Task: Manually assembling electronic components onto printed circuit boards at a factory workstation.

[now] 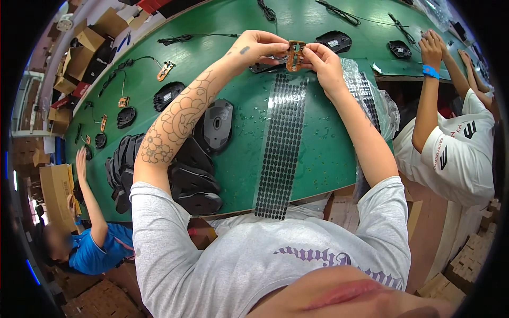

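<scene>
A small brown circuit board (pixel 295 57) is held up over the far part of the table between my two hands. My left hand (pixel 258 49) pinches its left edge, and the fingers of my right hand (pixel 324 64) grip its right edge. Partly hidden below the left hand lies a black mouse shell (pixel 260 68). A long clear sheet of small black oval stickers (pixel 281 143) runs from under the board toward my body. To the left of it, a pile of black mouse shells (pixel 193 180) lies beside and partly behind my left forearm.
The green table (pixel 323 153) carries more open mouse shells (pixel 334 41), coiled cables (pixel 342 13) and loose boards (pixel 165 70). Clear plastic wrap (pixel 387 108) lies right of my right forearm. Co-workers sit left (pixel 101 244) and right (pixel 450 143). Cardboard boxes (pixel 87 42) stand far left.
</scene>
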Demonstrator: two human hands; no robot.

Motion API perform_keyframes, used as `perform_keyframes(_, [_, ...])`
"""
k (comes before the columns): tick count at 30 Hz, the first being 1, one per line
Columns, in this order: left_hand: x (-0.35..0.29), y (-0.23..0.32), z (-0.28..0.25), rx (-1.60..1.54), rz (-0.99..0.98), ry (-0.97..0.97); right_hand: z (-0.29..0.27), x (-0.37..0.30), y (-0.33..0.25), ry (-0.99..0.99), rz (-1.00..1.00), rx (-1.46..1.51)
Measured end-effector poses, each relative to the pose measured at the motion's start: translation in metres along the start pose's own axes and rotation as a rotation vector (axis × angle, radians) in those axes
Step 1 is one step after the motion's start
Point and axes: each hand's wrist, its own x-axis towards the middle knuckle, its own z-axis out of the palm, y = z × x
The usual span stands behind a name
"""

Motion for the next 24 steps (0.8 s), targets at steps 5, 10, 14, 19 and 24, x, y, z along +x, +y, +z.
perform_keyframes(5, [-0.001, -0.002, 0.000, -0.062, -0.012, -0.019, 0.002, -0.002, -0.003, 0.008, 0.008, 0.024])
perform_keyframes(10, [-0.001, -0.002, 0.005, -0.072, 0.026, 0.014, 0.002, -0.002, -0.003, 0.029, 0.000, 0.032])
perform_keyframes(14, [0.000, -0.002, 0.008, -0.045, 0.051, 0.051, 0.002, -0.002, -0.003, 0.037, -0.037, 0.004])
perform_keyframes(19, [0.001, -0.005, 0.009, -0.010, 0.080, 0.091, 0.003, -0.002, 0.002, 0.052, -0.125, -0.104])
perform_keyframes(24, [0.000, -0.006, 0.011, -0.012, 0.096, 0.107, 0.005, -0.003, 0.004, 0.078, -0.184, -0.157])
